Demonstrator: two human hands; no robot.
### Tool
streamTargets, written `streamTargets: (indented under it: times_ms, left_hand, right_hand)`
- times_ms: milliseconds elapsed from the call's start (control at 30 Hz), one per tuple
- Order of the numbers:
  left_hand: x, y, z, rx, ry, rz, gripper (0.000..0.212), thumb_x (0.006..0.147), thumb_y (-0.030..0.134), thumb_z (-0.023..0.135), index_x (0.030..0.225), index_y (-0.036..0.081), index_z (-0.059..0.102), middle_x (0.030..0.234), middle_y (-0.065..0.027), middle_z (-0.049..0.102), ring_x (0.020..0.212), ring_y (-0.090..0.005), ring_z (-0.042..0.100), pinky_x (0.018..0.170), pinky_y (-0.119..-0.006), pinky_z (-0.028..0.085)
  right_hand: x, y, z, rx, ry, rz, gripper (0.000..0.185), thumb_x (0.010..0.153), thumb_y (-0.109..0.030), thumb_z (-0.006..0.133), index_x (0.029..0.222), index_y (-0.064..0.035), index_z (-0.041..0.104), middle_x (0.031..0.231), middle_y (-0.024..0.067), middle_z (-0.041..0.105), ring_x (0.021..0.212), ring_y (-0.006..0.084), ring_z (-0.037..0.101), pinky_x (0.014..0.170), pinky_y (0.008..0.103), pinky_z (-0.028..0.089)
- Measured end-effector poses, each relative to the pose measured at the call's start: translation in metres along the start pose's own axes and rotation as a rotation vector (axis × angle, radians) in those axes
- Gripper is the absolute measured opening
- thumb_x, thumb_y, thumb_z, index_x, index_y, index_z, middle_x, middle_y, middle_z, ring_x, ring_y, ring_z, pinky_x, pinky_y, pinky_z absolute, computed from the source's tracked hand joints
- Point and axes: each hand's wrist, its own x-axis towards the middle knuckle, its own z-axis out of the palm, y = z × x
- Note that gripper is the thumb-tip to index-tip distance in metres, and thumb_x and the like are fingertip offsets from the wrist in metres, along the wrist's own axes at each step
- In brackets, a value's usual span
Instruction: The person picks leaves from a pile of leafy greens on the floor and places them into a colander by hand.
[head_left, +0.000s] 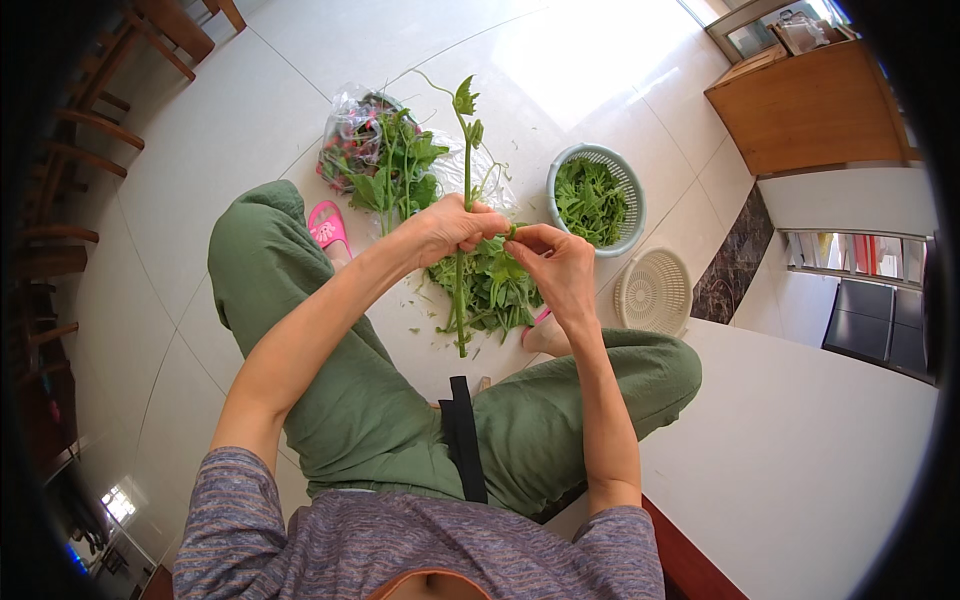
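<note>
My left hand (454, 227) grips a long green vine shoot (460, 300), held nearly upright in the picture with a leaf and a curling tendril at its far end. Close beside it, my right hand (553, 259) pinches a small green piece (513, 231) between thumb and fingertips; whether that piece is still joined to the shoot is hidden by the fingers. Below both hands, a heap of leafy greens (495, 289) lies on the floor between my feet. More leafy shoots (397, 169) rest farther off, beyond the left hand.
A clear plastic bag (352, 135) with dark and red contents sits by those shoots. To the right stand a grey-green basket (637, 196) holding picked leaves and a cream basket (654, 289). Wooden chairs (112, 127) line the left; a wooden cabinet (810, 112) is at right.
</note>
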Motion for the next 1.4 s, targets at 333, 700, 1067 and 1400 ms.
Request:
streamTargets:
  times_ms: [333, 700, 1067, 1400]
  left_hand:
    - [0.0, -0.002, 0.002, 0.195, 0.114, 0.038, 0.013, 0.078, 0.018, 0.065, 0.077, 0.005, 0.064, 0.06, 0.0055, 0.047, 0.053, -0.0046, 0.036, 0.049, -0.022, 0.03]
    - [0.001, 0.004, -0.01, 0.215, 0.143, 0.188, 0.011, 0.079, 0.015, 0.061, 0.084, 0.007, 0.066, 0.068, 0.0035, 0.055, 0.052, -0.0032, 0.036, 0.048, -0.02, 0.029]
    - [-0.004, 0.008, -0.002, 0.092, -0.001, 0.106, 0.018, 0.076, 0.018, 0.072, 0.086, 0.004, 0.068, 0.066, 0.0042, 0.055, 0.054, -0.004, 0.037, 0.048, -0.02, 0.028]
    - [-0.002, 0.004, -0.006, -0.012, -0.108, 0.045, 0.008, 0.079, 0.012, 0.067, 0.08, 0.008, 0.06, 0.064, 0.0065, 0.049, 0.053, -0.002, 0.037, 0.048, -0.017, 0.028]
  right_hand:
    - [0.008, 0.004, -0.02, 0.515, 0.101, 0.149, 0.015, 0.081, -0.01, 0.066, 0.091, 0.0011, 0.066, 0.08, 0.0055, 0.067, 0.069, 0.0069, 0.056, 0.064, 0.0205, 0.044]
    - [0.006, 0.002, -0.034, 0.383, 0.111, 0.066, 0.018, 0.086, -0.013, 0.059, 0.096, -0.001, 0.067, 0.089, 0.0042, 0.067, 0.081, 0.0101, 0.058, 0.077, 0.0257, 0.043]
    - [0.007, 0.008, -0.013, -0.21, 0.137, -0.287, 0.011, 0.076, -0.012, 0.067, 0.085, -0.0067, 0.07, 0.071, 0.0061, 0.06, 0.07, 0.0221, 0.052, 0.066, 0.0334, 0.041]
    - [0.007, 0.008, -0.012, -0.211, 0.051, -0.299, 0.011, 0.076, -0.012, 0.066, 0.085, -0.0075, 0.069, 0.073, 0.0065, 0.062, 0.073, 0.0215, 0.055, 0.067, 0.0331, 0.042]
